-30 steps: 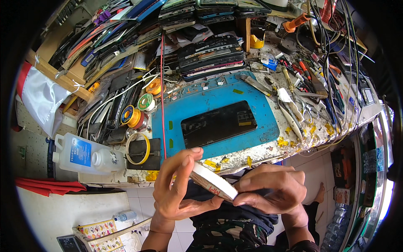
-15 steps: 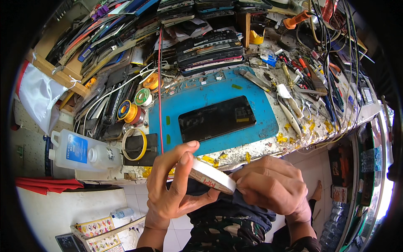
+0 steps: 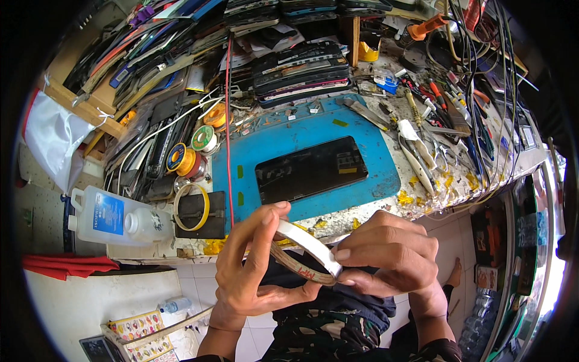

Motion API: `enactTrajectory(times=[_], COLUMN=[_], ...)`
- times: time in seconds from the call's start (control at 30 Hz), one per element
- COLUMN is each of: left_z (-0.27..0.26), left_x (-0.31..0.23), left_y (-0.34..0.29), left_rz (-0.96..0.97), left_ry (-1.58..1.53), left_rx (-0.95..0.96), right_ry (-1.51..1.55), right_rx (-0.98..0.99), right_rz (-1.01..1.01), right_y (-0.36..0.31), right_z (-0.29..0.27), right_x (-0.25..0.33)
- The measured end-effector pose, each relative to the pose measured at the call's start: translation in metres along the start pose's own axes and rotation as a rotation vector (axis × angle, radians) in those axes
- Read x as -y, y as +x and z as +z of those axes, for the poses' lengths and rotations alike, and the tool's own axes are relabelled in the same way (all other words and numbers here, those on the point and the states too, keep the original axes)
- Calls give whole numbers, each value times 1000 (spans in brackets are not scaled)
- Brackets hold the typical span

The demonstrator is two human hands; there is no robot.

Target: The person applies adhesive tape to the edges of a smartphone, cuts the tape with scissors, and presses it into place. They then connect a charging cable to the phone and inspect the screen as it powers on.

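Note:
A narrow roll of white tape (image 3: 309,244) is tilted in front of me, just off the near edge of the bench. My left hand (image 3: 244,271) grips its left side, with the thumb and fingers around the ring. At the roll's right end, my right hand (image 3: 392,253) is closed, thumb and forefinger pinching at the tape's edge; whether a loose tape end is between them is hidden. Beyond my hands, a dark phone screen panel (image 3: 310,170) lies on a blue work mat (image 3: 380,163), touched by neither hand.
Left of the mat stand solder spools (image 3: 205,139), a yellow tape ring (image 3: 206,208) and a white plastic jug (image 3: 102,214). Tweezers (image 3: 416,163) and other tools crowd the right side. Stacked phone parts (image 3: 301,72) line the back. A red cable (image 3: 229,133) hangs across the mat's left.
The roll has tipped so its hollow ring now shows. My right fingers have shifted onto its right end, the thumb and forefinger now more plainly pinching there.

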State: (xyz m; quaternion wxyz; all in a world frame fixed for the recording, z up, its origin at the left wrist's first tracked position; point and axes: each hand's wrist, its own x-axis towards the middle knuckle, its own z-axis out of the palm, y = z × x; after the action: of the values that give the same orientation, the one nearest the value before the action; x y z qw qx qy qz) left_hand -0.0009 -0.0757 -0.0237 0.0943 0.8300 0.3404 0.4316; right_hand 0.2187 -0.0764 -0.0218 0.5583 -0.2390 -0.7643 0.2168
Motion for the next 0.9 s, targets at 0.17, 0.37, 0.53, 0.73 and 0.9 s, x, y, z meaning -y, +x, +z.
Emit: enactTrajectory(times=[0.17,0.37,0.53,0.73,0.9], left_z=[0,4,4,-5,-8], left_x=[-2,-3,-6,-14,-18], left_y=[2,6,12,22,24], left_rz=[-10,-47,-65,125,269], left_ry=[-11,-77,-59,56,48], left_rx=[-2,76,181,216,304], right_ry=[-31,-56,-24,-24,63], right_rx=[2,14,46,57,75], right_rz=[14,50,102,208,268], right_y=[2,-1,-3,-3,-2], right_z=[-2,-6,-12,-16,-16], right_x=[-1,4,6,8,12])
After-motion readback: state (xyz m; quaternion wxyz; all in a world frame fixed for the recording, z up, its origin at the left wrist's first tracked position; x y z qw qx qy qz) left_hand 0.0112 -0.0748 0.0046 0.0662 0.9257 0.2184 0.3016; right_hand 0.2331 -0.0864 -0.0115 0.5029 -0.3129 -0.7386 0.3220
